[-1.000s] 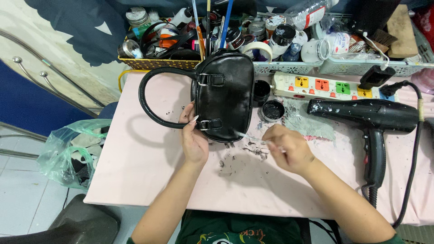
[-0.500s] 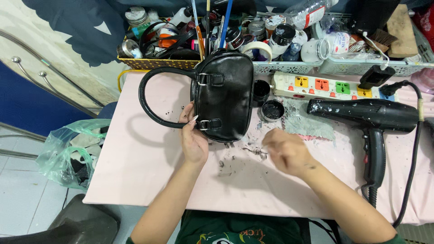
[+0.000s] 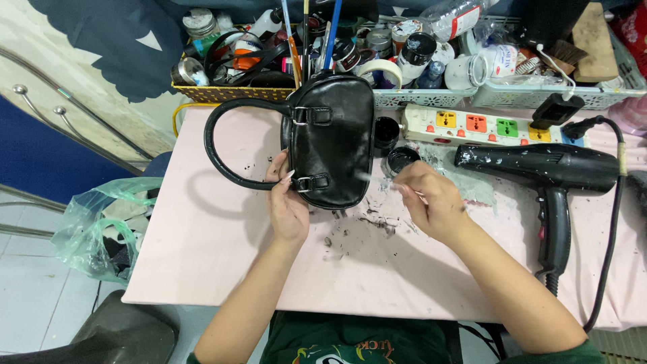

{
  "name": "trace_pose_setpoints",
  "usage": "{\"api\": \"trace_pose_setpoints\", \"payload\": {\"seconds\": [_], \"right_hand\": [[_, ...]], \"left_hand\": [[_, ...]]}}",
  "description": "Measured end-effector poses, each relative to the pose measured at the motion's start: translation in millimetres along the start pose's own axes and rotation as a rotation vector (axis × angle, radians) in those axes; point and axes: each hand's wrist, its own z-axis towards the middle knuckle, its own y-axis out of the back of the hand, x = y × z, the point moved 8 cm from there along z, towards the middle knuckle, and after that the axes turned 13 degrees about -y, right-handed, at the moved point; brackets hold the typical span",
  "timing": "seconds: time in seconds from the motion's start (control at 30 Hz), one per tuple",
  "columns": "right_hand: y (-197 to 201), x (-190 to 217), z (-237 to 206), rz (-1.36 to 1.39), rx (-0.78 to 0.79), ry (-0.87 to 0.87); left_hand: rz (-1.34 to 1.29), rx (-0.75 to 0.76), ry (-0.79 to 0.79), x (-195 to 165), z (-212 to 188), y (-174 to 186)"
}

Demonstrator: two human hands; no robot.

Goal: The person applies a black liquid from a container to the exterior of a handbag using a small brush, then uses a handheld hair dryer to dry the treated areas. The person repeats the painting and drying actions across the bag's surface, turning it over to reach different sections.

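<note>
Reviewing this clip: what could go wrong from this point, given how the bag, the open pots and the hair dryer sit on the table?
1. The left hand steadies the glossy black leather handbag beside two small open pots of black paint; a nudge might tip them.
2. The right hand hovers over black smears on the pale pink tabletop, which may soil the bag.
3. The black hair dryer's cord hangs off the table edge and could snag.

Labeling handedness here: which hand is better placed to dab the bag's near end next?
Probably the right hand: free of the black handbag, fingers pinching a thin tool beside its near end. The left hand is busy steadying the bag.
</note>
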Motion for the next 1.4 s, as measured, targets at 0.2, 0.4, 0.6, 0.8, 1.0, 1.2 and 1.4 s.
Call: {"api": "trace_pose_setpoints", "payload": {"seconds": [0.2,0.4,0.6,0.8,1.0,1.2,1.4], "right_hand": [[-23.1,18.9,-7.8,-0.111,0.095,0.218],[-17.6,6.1,0.4,0.081,0.064,0.048],[-21.7,19.4,0.6,-0.115,0.054,0.214],[-9.2,12.2,-4.1,0.111,0.016,0.145],[-8.6,7.6,-9.6,-0.046,0.119,0.119],[6.2,-15.9,2.6,0.017,0.023,-0.104],[-17.2,3.0,-11.6,-0.362,0.146,0.195]], "left_hand": [[0.018,0.01,-0.026,-0.5,0.1,-0.6],[0.014,-0.02,-0.011,-0.2,1.3,1.8],[0.047,-0.003,-0.011,-2.6,2.1,-2.9],[-0.006,-0.027,0.01,-3.3,3.0,-7.3],[0.0,-0.013,-0.012,-5.1,4.0,-11.6],[0.041,0.013,-0.032,-4.5,4.5,-11.7],[0.001,0.001,-0.014,-0.3,3.1,-7.6]]}}
